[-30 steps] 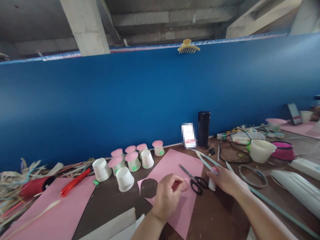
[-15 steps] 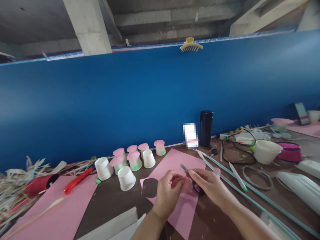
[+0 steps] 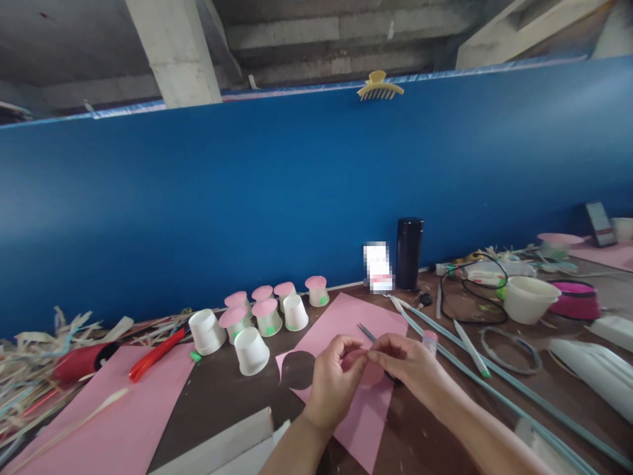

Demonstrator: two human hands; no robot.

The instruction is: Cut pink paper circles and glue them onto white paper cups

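Observation:
My left hand point(image 3: 332, 382) and my right hand point(image 3: 413, 366) meet over a pink paper sheet point(image 3: 363, 422), fingertips pinched together. Between them is a small pink paper piece point(image 3: 372, 373), partly hidden by the fingers; its full outline does not show. A pair of scissors point(image 3: 366, 332) shows its blades behind my right fingers, and a bit of dark handle appears below that hand. The sheet has a round cut-out at its left edge. Left of it stand several upturned white paper cups point(image 3: 251, 351), most topped with pink paper discs point(image 3: 265, 308).
A glue stick point(image 3: 430, 342) stands behind my right hand, near pale blue-green strips point(image 3: 475, 359). A black bottle point(image 3: 409, 254) and a blurred phone point(image 3: 378, 267) stand at the blue partition. Red-handled pliers point(image 3: 157, 356) lie left on another pink sheet point(image 3: 113, 422).
My right fingers have moved slightly down and left, away from the scissors' blades, and now meet my left fingertips at the pink paper piece. The cups are unmoved.

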